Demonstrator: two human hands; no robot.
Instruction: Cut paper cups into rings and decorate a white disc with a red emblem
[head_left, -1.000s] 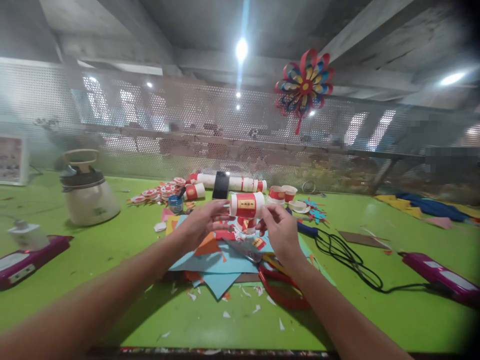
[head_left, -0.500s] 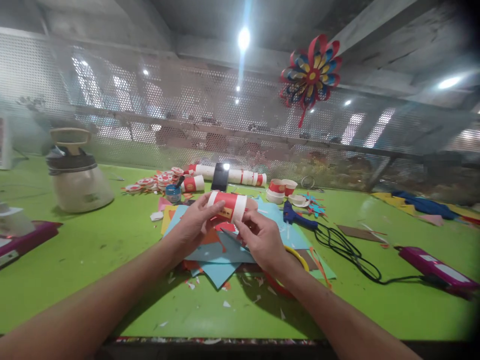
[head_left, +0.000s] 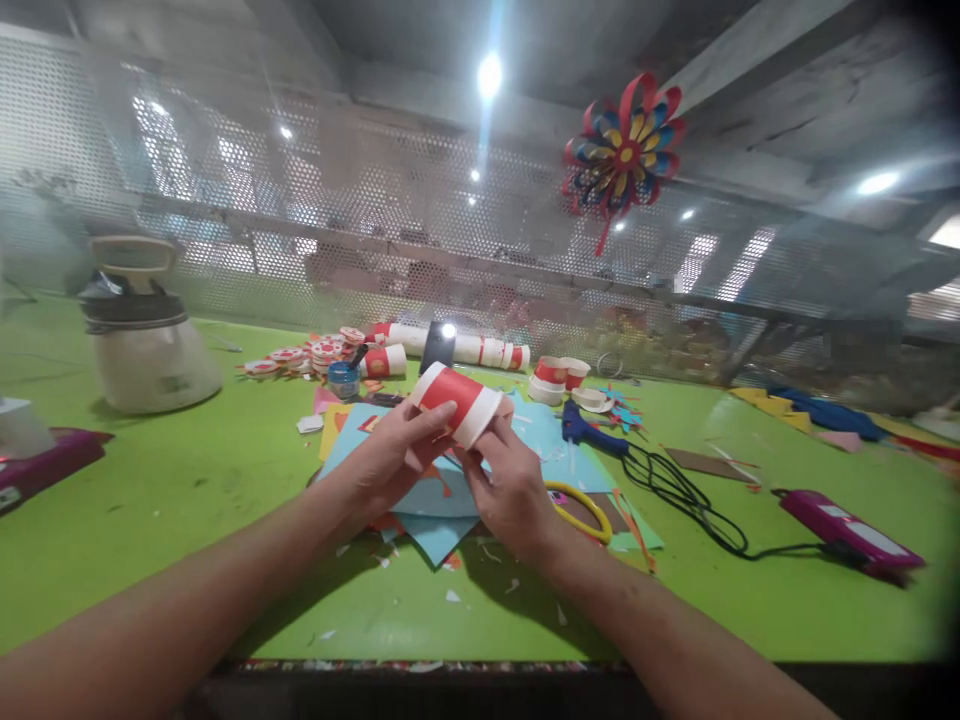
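Observation:
A red and white paper cup [head_left: 459,396] lies on its side in the air, tilted down to the right, over light blue paper sheets [head_left: 431,535]. My left hand [head_left: 401,445] grips its left part, thumb across the red band. At the cup's right end is my right hand [head_left: 510,480], its fingers closed on the rim and partly hidden by the cup. A yellow scissor handle [head_left: 592,512] shows just right of my right hand, on the papers.
A blue glue gun [head_left: 592,432] with a black cord lies right of the papers. Behind are stacked cups [head_left: 551,374], a phone [head_left: 438,347], a blue jar [head_left: 344,380] and red-white discs [head_left: 328,349]. A big jug [head_left: 154,345] stands left, a magenta power strip [head_left: 851,530] right.
The cup has tilted, its right end now lower and turned toward me. My right hand has moved slightly left and its fingers have come in at the rim.

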